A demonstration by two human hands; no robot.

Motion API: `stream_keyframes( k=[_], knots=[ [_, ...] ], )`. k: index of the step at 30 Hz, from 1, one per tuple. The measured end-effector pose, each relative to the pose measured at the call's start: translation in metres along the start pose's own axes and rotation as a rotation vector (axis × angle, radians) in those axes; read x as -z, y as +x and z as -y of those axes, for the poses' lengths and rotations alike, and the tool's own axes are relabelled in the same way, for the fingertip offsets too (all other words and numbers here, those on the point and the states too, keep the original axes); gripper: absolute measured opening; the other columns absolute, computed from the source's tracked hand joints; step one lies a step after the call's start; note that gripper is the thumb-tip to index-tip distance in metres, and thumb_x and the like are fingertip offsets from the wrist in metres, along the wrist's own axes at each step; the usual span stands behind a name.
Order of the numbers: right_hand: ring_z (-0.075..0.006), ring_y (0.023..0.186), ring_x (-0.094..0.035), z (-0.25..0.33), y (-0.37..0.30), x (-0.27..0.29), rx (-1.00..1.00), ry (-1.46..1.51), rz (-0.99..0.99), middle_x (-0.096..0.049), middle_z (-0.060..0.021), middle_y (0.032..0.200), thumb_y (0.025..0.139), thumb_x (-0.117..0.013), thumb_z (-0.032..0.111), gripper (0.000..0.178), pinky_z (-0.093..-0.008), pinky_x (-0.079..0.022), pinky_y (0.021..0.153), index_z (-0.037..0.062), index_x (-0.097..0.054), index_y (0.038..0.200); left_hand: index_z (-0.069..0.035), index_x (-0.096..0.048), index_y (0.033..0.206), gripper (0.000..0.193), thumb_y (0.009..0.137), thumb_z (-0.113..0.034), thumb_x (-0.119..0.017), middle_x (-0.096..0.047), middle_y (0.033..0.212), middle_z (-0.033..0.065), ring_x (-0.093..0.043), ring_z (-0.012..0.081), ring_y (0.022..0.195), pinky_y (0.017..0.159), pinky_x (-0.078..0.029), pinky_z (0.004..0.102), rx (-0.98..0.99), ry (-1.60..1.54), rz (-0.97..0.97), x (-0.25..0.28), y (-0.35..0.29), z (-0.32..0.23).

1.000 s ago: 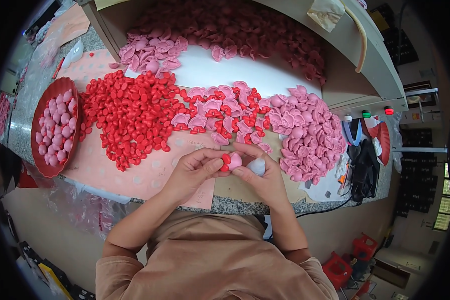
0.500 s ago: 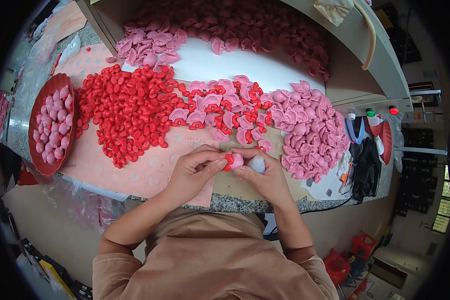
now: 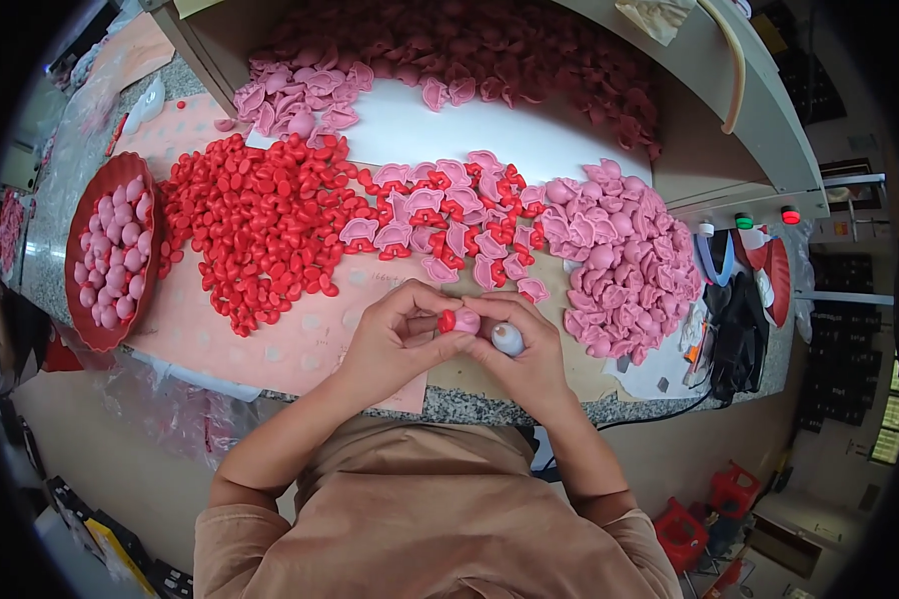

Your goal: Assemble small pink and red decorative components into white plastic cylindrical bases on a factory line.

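Over the front of the table, my left hand (image 3: pixel 402 334) and my right hand (image 3: pixel 531 364) meet, fingers closed. Between their fingertips is a small pink rounded plastic piece (image 3: pixel 466 319) with a red plastic piece (image 3: pixel 448 320) against its left side. My left fingers pinch this pair, and the right thumb and fingertips touch the pink part. A small whitish squeeze bottle (image 3: pixel 507 339) is also tucked in my right hand, its narrow tip pointing up. Just beyond the hands lie pink shell-shaped pieces (image 3: pixel 394 236), many with red pieces attached.
A heap of loose red pieces (image 3: pixel 260 220) spreads to the left, beside a red scalloped tray (image 3: pixel 85 225) of pink rounded pieces. More pink shells (image 3: pixel 624 260) are heaped at right. A box-like housing (image 3: pixel 744 130) stands behind, pink shells inside. A black bag (image 3: pixel 737 334) lies at far right.
My hands have drawn closer together around the pink and red piece, which has shifted slightly left. The bottle has tilted so that its tip now shows.
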State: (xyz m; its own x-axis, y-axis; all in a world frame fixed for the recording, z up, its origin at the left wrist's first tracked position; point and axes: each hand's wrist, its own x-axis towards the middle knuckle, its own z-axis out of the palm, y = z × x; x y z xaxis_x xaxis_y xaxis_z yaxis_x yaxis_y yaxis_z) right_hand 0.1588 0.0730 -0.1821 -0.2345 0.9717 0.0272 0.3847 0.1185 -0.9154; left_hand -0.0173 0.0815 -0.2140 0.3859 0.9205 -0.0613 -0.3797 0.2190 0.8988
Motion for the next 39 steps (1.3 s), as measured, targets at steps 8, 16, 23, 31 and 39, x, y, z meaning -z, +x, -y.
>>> stream_keyframes(
  k=[8, 16, 23, 31, 39],
  knots=[
    [-0.0189, 0.086, -0.060, -0.002, 0.008, -0.005, 0.176, -0.156, -0.077, -0.060, -0.0113, 0.098, 0.070, -0.074, 0.006, 0.037, -0.0298, -0.050, 0.072, 0.0032, -0.060, 0.104, -0.001, -0.058, 0.097, 0.017, 0.081, 0.004, -0.060, -0.053, 0.099, 0.0070, -0.056, 0.0154, 0.098, 0.089, -0.048, 0.0295, -0.161, 0.076, -0.053, -0.003, 0.006, 0.003],
    [-0.0162, 0.090, -0.054, -0.002, 0.023, -0.009, 0.135, 0.214, -0.137, -0.056, -0.0060, 0.098, 0.068, -0.074, 0.004, 0.035, -0.0281, -0.044, 0.080, 0.0045, -0.060, 0.101, -0.005, -0.058, 0.096, 0.015, 0.083, 0.003, -0.058, -0.056, 0.103, 0.0063, -0.055, 0.0156, 0.098, 0.087, -0.045, 0.0304, -0.139, -0.252, -0.102, -0.004, 0.013, 0.001],
    [-0.0191, 0.107, -0.045, 0.016, 0.045, -0.021, 0.261, 0.489, -0.271, -0.051, -0.0080, 0.107, 0.069, -0.074, 0.007, 0.035, -0.0333, -0.037, 0.091, 0.0068, -0.059, 0.101, -0.019, -0.058, 0.106, 0.018, 0.089, -0.012, -0.053, -0.056, 0.112, 0.0040, -0.049, 0.0175, 0.109, 0.097, -0.036, 0.0357, -0.162, -0.621, -0.013, -0.014, 0.027, -0.016],
    [-0.0218, 0.116, -0.044, 0.008, 0.046, -0.037, 0.086, 1.153, -0.184, -0.050, -0.0124, 0.121, 0.078, -0.064, -0.002, 0.029, -0.0354, -0.035, 0.099, 0.0098, -0.059, 0.104, -0.019, -0.057, 0.099, 0.012, 0.088, -0.013, -0.057, -0.055, 0.111, 0.0000, -0.050, 0.0143, 0.104, 0.085, -0.042, 0.0290, -0.124, -0.755, -0.013, -0.015, 0.035, -0.015],
    [-0.0215, 0.114, -0.045, -0.001, 0.051, -0.036, 0.105, 1.294, -0.098, -0.048, -0.0125, 0.122, 0.081, -0.062, 0.001, 0.022, -0.0361, -0.037, 0.097, 0.0096, -0.061, 0.101, -0.019, -0.056, 0.106, 0.018, 0.088, -0.017, -0.057, -0.053, 0.113, 0.0002, -0.049, 0.0149, 0.107, 0.091, -0.039, 0.0323, -0.122, -0.717, -0.022, -0.015, 0.037, -0.012]
  ],
)
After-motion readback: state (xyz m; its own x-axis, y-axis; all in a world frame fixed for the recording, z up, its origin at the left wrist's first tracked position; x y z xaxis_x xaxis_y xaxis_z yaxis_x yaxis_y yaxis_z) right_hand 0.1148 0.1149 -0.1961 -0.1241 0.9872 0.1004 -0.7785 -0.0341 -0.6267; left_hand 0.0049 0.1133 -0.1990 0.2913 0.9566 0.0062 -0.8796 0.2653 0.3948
